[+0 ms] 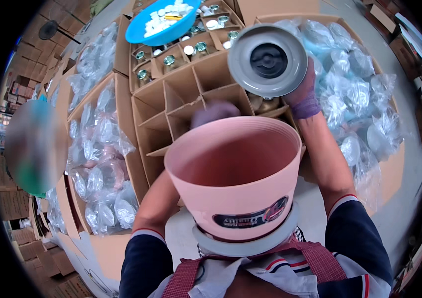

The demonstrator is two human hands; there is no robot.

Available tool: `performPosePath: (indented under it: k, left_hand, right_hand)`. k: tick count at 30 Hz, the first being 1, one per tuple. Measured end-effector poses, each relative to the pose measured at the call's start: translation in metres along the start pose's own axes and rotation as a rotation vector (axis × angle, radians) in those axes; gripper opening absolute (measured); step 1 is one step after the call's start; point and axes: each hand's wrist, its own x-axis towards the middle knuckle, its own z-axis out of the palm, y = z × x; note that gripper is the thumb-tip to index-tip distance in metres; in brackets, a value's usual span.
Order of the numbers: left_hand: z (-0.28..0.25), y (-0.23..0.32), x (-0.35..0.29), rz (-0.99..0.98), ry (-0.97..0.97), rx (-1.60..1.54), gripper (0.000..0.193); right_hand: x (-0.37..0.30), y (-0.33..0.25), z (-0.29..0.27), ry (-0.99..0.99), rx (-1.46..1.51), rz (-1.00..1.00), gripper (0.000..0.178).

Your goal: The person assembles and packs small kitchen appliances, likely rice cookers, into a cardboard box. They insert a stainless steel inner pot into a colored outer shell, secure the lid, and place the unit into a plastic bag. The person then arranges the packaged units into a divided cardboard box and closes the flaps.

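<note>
My right hand [304,92], in a purple glove, grips a grey round lid-like piece [243,64] with a black centre by its right edge. Most of those fingers are hidden behind it. My left hand [215,113], also purple-gloved, is smeared by motion over the cardboard dividers [181,92] of a carton. Its fingers cannot be made out. Close to my chest, between my forearms, stands a pink tub [235,203] with a wide open mouth and an oval dark label. A grey ring-shaped base [248,246] shows under it, and its rim hides part of my left arm.
A blue basin [136,32] of small white caps sits on the carton's far end, near several glass bottles [169,62]. Cartons of plastic-bagged items stand at left [104,164] and right [340,79]. A blurred person [34,144] is at the far left.
</note>
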Motion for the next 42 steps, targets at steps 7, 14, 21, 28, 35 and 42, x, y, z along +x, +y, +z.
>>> performPosePath:
  k: [7, 14, 21, 28, 35, 42]
  left_hand:
    - [0.004, -0.031, -0.014, -0.006, -0.115, 0.636, 0.025]
    - [0.049, 0.169, -0.035, 0.245, -0.116, 0.708, 0.039]
    - [0.107, 0.313, -0.157, 1.069, -0.884, 1.186, 0.062]
    - [0.045, 0.282, -0.073, 0.608, -0.103, 0.524, 0.080]
    - [0.053, 0.266, -0.131, 0.564, -0.403, 0.293, 0.054]
    - [0.050, 0.224, -0.125, 0.245, -1.165, 0.919, 0.069]
  right_hand:
    - [-0.073, 0.074, -0.042, 0.420, 0.187, 0.895, 0.055]
    - [-0.091, -0.038, -0.018, 0.079, 0.312, 0.593, 0.058]
    - [0.021, -0.182, 0.039, -0.324, 1.286, 0.448, 0.068]
    - [-0.037, -0.242, 0.054, -0.373, 0.885, 0.379, 0.056]
    - [-0.083, -0.241, 0.037, -0.391, 0.725, 0.572, 0.051]
    - [-0.112, -0.209, 0.043, -0.480, 0.633, 0.459, 0.097]
